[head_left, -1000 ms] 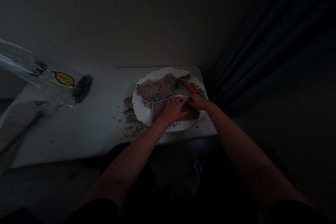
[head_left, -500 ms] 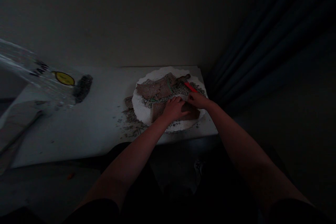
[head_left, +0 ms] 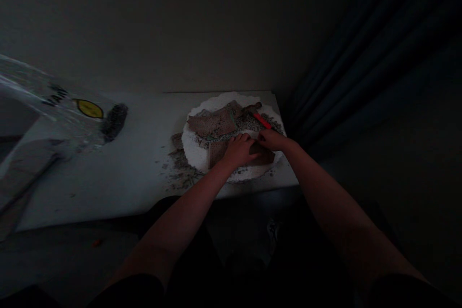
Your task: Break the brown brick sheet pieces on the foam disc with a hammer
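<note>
My left hand (head_left: 238,150) lies across a brown textured piece of board or tile (head_left: 215,153), its fingers laid over the far edge and its thumb stretched out to the right. Close beside it, my right hand (head_left: 272,139) is closed in a pinch at the piece's far right edge. What its fingertips grip is too dark and small to make out. A hammer (head_left: 262,120) with a red handle lies just beyond my right hand. Another brown broken piece (head_left: 211,123) and many small grey chips (head_left: 245,126) lie around on a white round scalloped mat (head_left: 193,153).
Crumbs (head_left: 180,173) are scattered left of the mat on the white table (head_left: 119,173). A clear plastic bag (head_left: 72,110) with a yellow label holds dark grey bits at the left. Dark curtains (head_left: 346,57) hang at the right. The room is dim.
Almost nothing differs. Both hands stay on the brown piece, with only a slight shift of the right hand's fingers.
</note>
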